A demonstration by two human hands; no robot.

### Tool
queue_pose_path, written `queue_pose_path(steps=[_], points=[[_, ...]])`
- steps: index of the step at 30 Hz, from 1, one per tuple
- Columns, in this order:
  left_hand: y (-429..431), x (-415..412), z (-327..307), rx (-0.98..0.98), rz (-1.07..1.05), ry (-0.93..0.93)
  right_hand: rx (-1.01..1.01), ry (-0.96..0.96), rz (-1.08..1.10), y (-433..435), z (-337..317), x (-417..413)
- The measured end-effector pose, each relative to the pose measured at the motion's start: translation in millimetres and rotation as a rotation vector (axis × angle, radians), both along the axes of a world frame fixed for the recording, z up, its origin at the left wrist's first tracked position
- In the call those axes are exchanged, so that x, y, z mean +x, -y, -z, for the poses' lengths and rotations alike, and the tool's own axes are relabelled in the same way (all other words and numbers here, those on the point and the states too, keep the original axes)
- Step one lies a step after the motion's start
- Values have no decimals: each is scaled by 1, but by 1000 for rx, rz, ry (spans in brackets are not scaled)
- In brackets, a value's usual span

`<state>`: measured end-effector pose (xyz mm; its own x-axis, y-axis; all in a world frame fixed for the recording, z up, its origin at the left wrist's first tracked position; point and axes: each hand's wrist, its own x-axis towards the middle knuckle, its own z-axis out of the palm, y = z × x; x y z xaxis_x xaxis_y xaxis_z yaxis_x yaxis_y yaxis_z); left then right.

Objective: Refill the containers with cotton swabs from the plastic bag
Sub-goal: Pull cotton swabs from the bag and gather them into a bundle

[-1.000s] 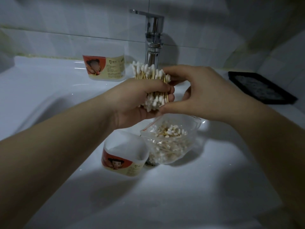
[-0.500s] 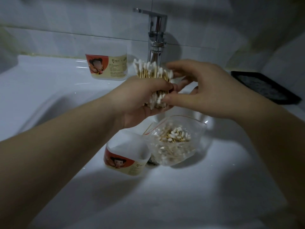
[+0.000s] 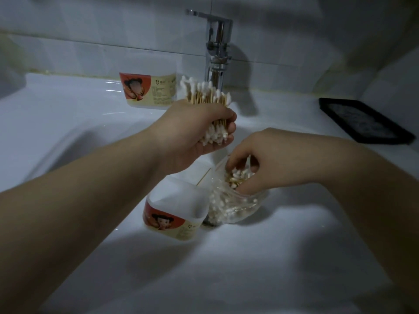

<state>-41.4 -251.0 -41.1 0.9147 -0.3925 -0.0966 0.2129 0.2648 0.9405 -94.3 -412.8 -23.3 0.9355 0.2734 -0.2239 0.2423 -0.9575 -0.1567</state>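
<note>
My left hand (image 3: 192, 132) grips an upright bundle of cotton swabs (image 3: 205, 92) above the sink basin. Below it a clear plastic bag (image 3: 233, 207) full of swabs sits in the basin. My right hand (image 3: 256, 164) reaches into the bag's mouth, its curled fingers on swabs inside. An open white container (image 3: 174, 214) with a red and cream label stands in the basin, touching the bag's left side; its inside looks bare. A second labelled container (image 3: 149, 90) stands on the back ledge, left of the tap.
A chrome tap (image 3: 216, 48) rises behind my left hand. A black rectangular tray (image 3: 362, 120) lies on the ledge at the right. The white sink basin (image 3: 226, 268) slopes down toward me. Tiled wall runs behind.
My right hand left the bundle held by my left hand and dropped down into the plastic bag. My left hand keeps the bundle at about the same place.
</note>
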Motion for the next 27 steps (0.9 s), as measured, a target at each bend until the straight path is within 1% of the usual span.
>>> queue_pose_path(steps=[5,9,12,16,18,21,23,27], points=[[0,-2,1,27,11,26,-68,71,-33,-7,5,1],[1,-3,1,52,9,36,-66,104,-40,-7,6,2],[1,-1,0,27,14,30,-28,130,-15,-5,2,1],[0,-3,-3,-10,58,67,-7,172,32,-2,-3,4],[0,-7,-5,-24,102,89,33,216,82,-1,-4,6],[0,-11,-8,36,143,150,102,268,177,2,-5,8],[-1,-11,-8,77,119,182,162,259,203,4,-9,7],[-1,-6,-4,187,6,212,319,181,260,10,-13,4]])
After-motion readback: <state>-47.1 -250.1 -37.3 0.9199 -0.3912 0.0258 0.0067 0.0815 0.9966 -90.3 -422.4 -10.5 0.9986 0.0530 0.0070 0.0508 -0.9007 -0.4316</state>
